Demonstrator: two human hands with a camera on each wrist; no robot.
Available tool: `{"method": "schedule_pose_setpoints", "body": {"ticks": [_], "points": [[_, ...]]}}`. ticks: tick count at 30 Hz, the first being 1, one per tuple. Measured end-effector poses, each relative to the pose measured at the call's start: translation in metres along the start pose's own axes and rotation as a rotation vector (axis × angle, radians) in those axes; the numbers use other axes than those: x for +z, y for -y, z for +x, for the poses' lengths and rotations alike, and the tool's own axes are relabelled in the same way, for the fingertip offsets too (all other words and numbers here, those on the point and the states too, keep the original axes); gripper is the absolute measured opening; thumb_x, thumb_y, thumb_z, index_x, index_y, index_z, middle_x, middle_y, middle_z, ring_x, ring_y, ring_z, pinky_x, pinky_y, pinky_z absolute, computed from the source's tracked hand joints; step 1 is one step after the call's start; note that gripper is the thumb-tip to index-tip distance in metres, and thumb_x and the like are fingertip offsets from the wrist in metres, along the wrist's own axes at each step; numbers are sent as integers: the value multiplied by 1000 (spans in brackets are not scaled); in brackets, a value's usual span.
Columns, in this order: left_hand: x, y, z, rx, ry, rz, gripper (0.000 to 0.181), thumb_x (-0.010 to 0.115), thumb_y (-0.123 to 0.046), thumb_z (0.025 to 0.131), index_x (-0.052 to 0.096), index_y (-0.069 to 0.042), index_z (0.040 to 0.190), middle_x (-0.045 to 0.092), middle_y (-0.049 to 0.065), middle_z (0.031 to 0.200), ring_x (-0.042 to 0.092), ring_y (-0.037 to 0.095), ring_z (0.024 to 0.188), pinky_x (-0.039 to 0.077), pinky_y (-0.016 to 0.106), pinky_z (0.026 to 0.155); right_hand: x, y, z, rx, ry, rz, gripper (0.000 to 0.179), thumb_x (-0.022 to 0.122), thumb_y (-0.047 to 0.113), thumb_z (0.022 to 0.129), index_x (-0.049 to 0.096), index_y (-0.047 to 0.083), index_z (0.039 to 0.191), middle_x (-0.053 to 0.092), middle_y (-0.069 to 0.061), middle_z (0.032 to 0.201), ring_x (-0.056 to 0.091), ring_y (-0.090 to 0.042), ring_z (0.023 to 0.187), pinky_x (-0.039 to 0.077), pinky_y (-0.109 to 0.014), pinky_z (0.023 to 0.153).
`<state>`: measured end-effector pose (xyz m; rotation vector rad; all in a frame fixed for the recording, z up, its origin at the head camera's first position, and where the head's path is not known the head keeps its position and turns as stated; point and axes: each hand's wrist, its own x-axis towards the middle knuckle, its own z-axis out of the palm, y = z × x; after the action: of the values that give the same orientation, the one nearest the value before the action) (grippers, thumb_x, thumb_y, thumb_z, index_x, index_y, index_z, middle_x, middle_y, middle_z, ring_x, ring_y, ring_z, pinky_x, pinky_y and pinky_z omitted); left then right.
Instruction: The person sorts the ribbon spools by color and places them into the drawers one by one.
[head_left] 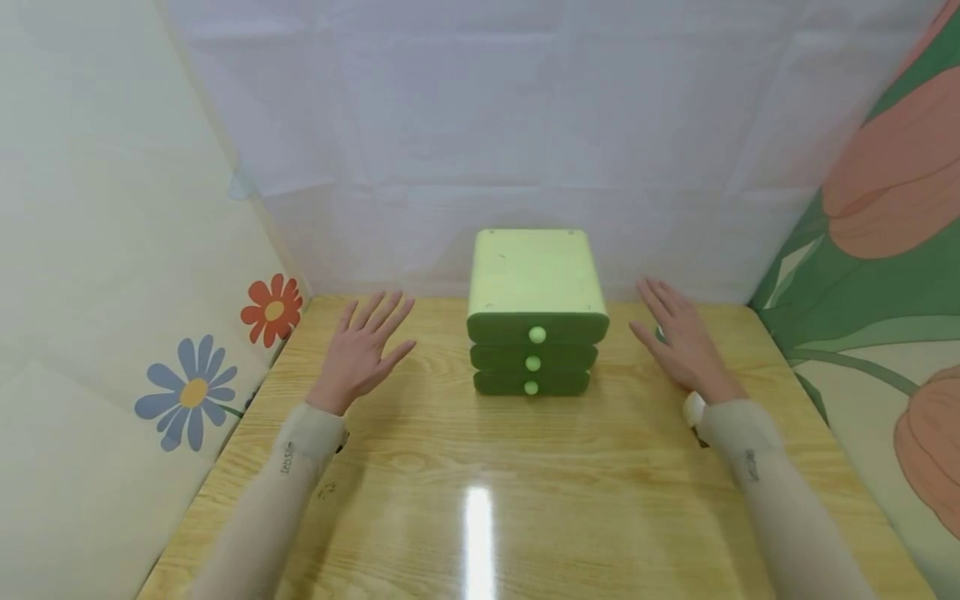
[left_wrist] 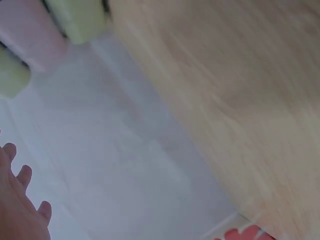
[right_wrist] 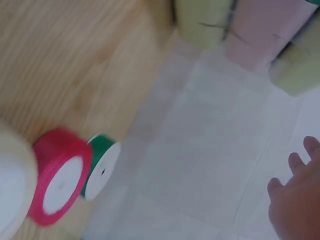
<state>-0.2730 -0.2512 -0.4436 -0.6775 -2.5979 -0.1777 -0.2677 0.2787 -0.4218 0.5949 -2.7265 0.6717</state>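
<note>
A small green drawer chest [head_left: 537, 271] with three dark green drawer fronts and round pale knobs stands at the back middle of the table, its drawers closed. To its left, my left hand [head_left: 363, 354] is held with spread, straight fingers, touching nothing I can make out. On the other side my right hand [head_left: 682, 342] has its fingers extended and holds nothing. Beneath and beside that hand, mostly covered by it in the head view, are ribbon spools: a red spool [right_wrist: 60, 175], a green spool [right_wrist: 102, 165] and a cream-white spool [right_wrist: 12, 185].
The wooden table [head_left: 420, 467] meets a white cloth backdrop [head_left: 450, 125] behind the chest. A flower-patterned panel [head_left: 75, 333] borders the left side, and a panel with large tulips [head_left: 885, 333] borders the right. Small dark things lie under both wrists, too hidden to name.
</note>
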Motion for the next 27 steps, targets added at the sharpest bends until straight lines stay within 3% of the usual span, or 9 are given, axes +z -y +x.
{"method": "schedule_pose_setpoints", "body": {"ticks": [4, 9, 17, 22, 27], "points": [[-1, -14, 19, 25, -46, -54, 68, 36, -61, 107, 25, -28, 165, 31, 3, 170, 27, 31, 157, 13, 58, 130, 1, 13, 19, 56, -11, 167, 66, 42, 44, 111, 12, 30, 167, 10, -1, 175, 11, -34, 161, 10, -65, 128], [-6, -33, 40, 66, -113, -129, 69, 25, -65, 108, 30, -25, 164, 36, 6, 168, 30, 32, 156, 16, 57, 130, 2, 22, 43, 40, -52, 292, 61, 42, 41, 111, 17, 31, 166, 16, -3, 175, 15, -35, 160, 11, -63, 129], [-14, -61, 61, 120, -170, -168, 75, 19, -68, 107, 35, -20, 162, 37, 3, 168, 33, 30, 154, 21, 54, 129, 4, 34, 73, 29, -31, 362, 58, 38, 45, 112, 17, 39, 165, 16, 4, 174, 14, -29, 161, 11, -66, 127], [-18, -74, 65, 148, -192, -184, 75, 21, -68, 107, 37, -18, 161, 38, 4, 167, 34, 29, 154, 22, 54, 129, 5, 43, 86, 15, -16, 371, 57, 37, 51, 111, 17, 46, 163, 16, 4, 174, 15, -29, 161, 11, -69, 126], [-22, -77, 67, 163, -201, -191, 72, 21, -67, 107, 33, -23, 163, 39, 4, 167, 31, 26, 156, 22, 55, 128, 6, 47, 92, 1, -21, 366, 58, 38, 48, 111, 18, 41, 165, 17, 4, 174, 15, -30, 160, 11, -69, 126]]}}
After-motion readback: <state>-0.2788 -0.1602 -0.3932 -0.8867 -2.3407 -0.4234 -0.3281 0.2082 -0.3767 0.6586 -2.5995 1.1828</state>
